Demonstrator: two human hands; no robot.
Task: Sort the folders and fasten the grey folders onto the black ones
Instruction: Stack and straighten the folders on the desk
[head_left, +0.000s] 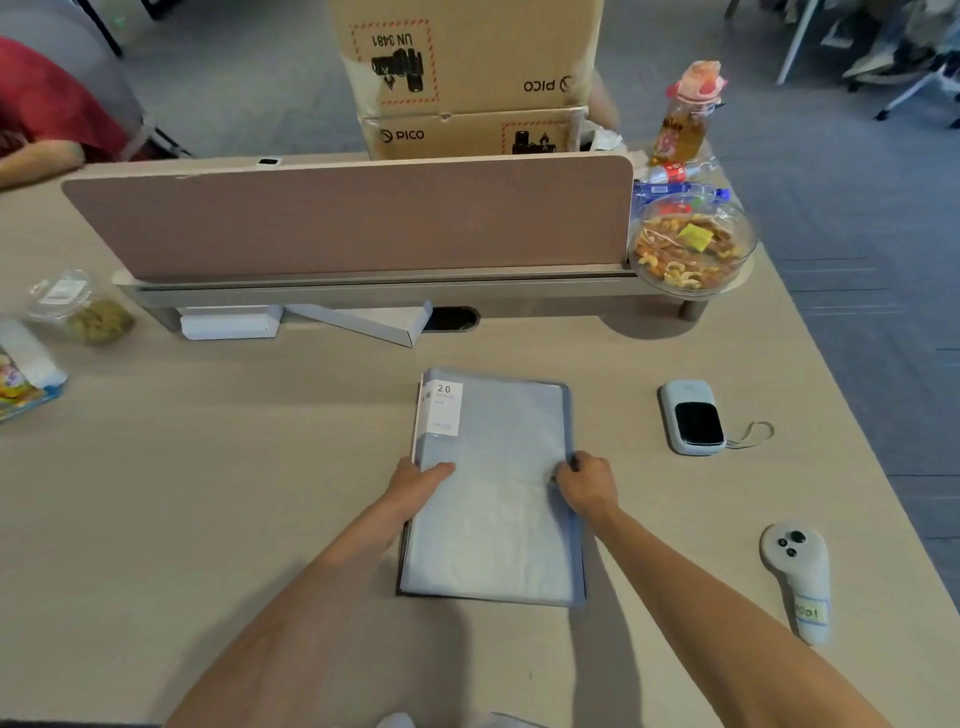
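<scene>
A stack of folders lies flat at the middle of the desk. The top one is a grey folder (498, 499) with a white "20" label at its far left corner. A dark edge of a black folder (401, 566) shows beneath it along the left and front sides. My left hand (418, 480) grips the stack's left edge, thumb on top. My right hand (584, 483) pinches the right edge, fingers curled around it.
A white device with a strap (691, 415) and a white controller (797, 577) lie to the right. A pink desk divider (348, 218) stands behind, white boxes (228, 322) below it. A bowl of nuts (691, 244), bottles and snack bags (83, 312) sit at the sides.
</scene>
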